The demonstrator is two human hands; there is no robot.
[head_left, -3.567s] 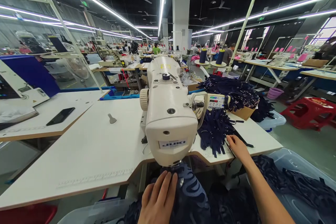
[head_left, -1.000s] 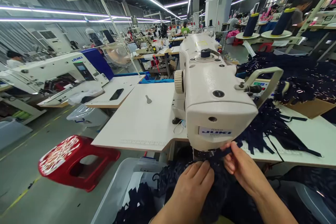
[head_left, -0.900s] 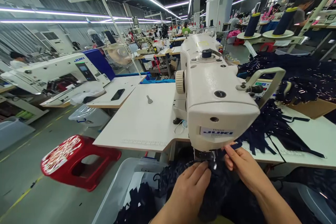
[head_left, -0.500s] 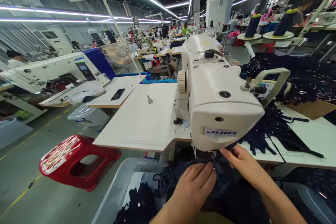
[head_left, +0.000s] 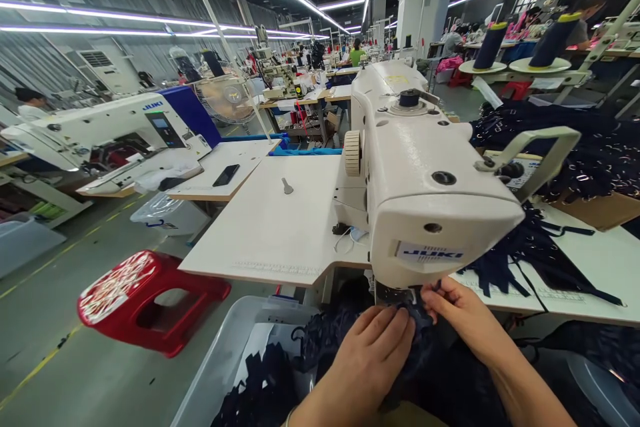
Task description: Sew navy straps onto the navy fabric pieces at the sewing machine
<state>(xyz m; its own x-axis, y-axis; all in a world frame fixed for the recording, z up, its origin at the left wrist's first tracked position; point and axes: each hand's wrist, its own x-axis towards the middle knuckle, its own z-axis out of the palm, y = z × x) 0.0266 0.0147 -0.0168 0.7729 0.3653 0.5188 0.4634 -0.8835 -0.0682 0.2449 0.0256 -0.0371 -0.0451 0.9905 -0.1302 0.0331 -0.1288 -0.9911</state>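
Observation:
A white sewing machine point(head_left: 445, 177) stands in front of me, its head above my hands. Dark navy patterned fabric point(head_left: 327, 340) is bunched at the needle area under the head. My left hand point(head_left: 373, 347) lies over this fabric, its fingers together and curled onto it. To the right of the needle area, my right hand point(head_left: 457, 310) pinches a narrow dark strap between thumb and fingers. The machine head and my fingers hide the exact stitching spot. More dark fabric falls below both hands.
A translucent bin point(head_left: 213, 353) with dark strips is at lower left, beside a red stool point(head_left: 160, 307). A metal plate point(head_left: 287, 186) lies on the white table point(head_left: 270, 227). Dark straps with rings point(head_left: 585, 147) are heaped right. A phone point(head_left: 226, 175) rests on the left table.
My right hand has lifted the strap end slightly, so it shows above the fingers. My left hand has barely moved on the fabric. The view has shifted slightly.

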